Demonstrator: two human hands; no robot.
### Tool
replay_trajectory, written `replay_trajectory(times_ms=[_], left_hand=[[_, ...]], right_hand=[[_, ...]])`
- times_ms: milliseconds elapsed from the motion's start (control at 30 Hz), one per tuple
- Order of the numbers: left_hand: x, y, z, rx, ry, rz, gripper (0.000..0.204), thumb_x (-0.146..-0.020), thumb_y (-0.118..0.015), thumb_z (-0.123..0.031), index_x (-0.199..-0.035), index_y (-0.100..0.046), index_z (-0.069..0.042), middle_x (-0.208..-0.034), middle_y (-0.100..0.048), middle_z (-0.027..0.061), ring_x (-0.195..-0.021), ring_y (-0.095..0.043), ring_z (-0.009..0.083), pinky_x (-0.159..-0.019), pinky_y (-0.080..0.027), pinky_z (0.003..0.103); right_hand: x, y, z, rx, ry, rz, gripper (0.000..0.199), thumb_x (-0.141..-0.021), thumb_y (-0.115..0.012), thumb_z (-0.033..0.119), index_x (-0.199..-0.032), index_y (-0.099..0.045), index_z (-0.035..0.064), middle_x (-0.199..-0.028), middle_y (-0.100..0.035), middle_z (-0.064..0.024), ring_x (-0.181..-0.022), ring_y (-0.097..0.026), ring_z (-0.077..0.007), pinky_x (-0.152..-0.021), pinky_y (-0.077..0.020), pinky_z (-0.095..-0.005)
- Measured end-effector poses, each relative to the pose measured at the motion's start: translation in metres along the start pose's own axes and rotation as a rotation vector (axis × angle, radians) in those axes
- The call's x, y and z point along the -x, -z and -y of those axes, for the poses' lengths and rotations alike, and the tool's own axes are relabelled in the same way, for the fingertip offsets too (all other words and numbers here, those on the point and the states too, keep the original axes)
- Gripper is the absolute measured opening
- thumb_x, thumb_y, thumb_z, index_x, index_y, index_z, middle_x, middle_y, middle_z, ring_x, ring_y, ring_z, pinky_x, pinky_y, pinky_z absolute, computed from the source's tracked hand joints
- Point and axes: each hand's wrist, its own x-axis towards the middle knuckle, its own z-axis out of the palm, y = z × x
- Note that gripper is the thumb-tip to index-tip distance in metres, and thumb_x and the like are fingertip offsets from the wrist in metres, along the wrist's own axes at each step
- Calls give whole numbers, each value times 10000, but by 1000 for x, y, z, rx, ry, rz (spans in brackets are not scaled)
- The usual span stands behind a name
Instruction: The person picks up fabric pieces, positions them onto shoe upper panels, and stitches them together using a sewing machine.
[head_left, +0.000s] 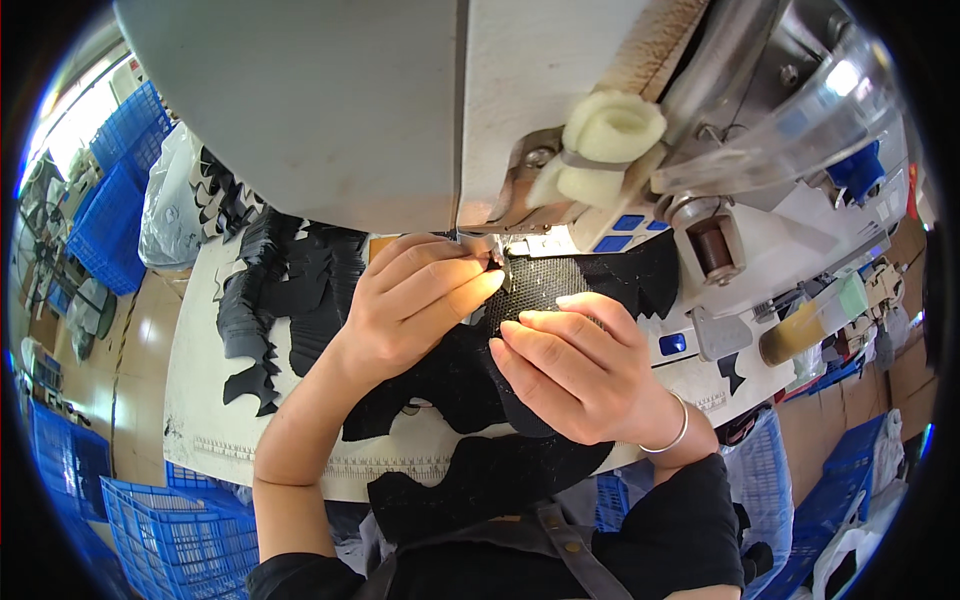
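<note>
Under the lit needle area of a sewing machine (560, 242) lies a black mesh fabric piece (540, 285). My left hand (400, 305) is closed in a pinch right beside the presser foot, with a small dark bit at its fingertips that is too hidden to name. Fingers curled and pressed together, my right hand (580, 370) grips the mesh piece just in front of the needle. More black cut fabric (480, 475) spreads below both hands and hangs over the table's front edge toward my lap.
Stacks of black cut pieces (250, 310) cover the left of the white table (195, 400), which has a ruler strip (380, 466) along its front. A brown thread bobbin (712, 245) sits on the right. Blue crates (180, 530) stand around the table.
</note>
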Motion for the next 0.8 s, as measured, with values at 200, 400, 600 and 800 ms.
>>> replay_trajectory(times_ms=[200, 400, 600, 800], left_hand=[[0, -4, 0, 50, 93, -23, 297, -593, -713, 28, -881, -732, -42, -879, -664, 48, -797, -665, 226, -718, -572, 328], [9, -2, 3, 55, 255, 1, 220, -647, -736, 51, -848, -719, -38, -861, -679, 63, -766, -663, 222, -680, -536, 312], [-6, 22, 0, 196, 422, 267, 162, -752, -771, -84, -890, -712, -23, -819, -688, 86, -719, -651, 242, -659, -501, 313], [-9, 47, 4, 758, 963, 601, 252, -869, -735, -182, -1043, -702, -4, -855, -723, 63, -698, -604, 89, -645, -490, 270]], right_hand=[[7, -4, -5, 1, -5, -60, 81, -719, -734, 41, -766, -669, 32, -851, -629, -23, -735, -617, -141, -686, -452, -307], [10, -6, -21, -129, -123, 6, 208, -672, -717, 165, -859, -730, 74, -900, -688, -9, -795, -639, -152, -715, -421, -312], [32, -6, -49, -411, -368, 64, 461, -545, -736, 37, -989, -722, 161, -1038, -665, -15, -1067, -562, -302, -878, -371, -449], [5, 13, -24, -47, -227, 147, 279, -620, -729, 83, -894, -706, 135, -916, -606, 13, -939, -570, -216, -828, -407, -398]])
